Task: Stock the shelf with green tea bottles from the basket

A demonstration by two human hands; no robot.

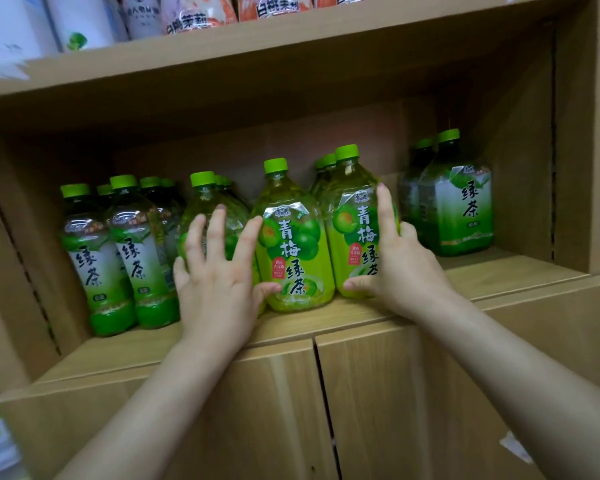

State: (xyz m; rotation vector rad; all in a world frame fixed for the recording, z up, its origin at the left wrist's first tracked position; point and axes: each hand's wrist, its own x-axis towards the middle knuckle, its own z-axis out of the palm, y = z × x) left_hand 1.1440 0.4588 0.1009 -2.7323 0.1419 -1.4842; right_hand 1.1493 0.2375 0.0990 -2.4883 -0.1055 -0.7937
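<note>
Three yellow-green plum green tea bottles with green caps stand side by side at the front of the wooden shelf [506,271]. My left hand [219,271] lies flat with spread fingers against the left bottle [205,199], and its thumb touches the base of the middle bottle [293,247]. My right hand [399,265] wraps the right bottle [352,220], with fingers up its right side and the thumb on its lower front. More such bottles stand behind them. The basket is not in view.
Darker green tea bottles stand in rows at the shelf's left [97,265] and at its right back corner [461,209]. The upper shelf holds white and pink bottles [194,12]. Below the shelf are closed wooden cabinet doors [395,393]. A side wall [575,168] closes the right end.
</note>
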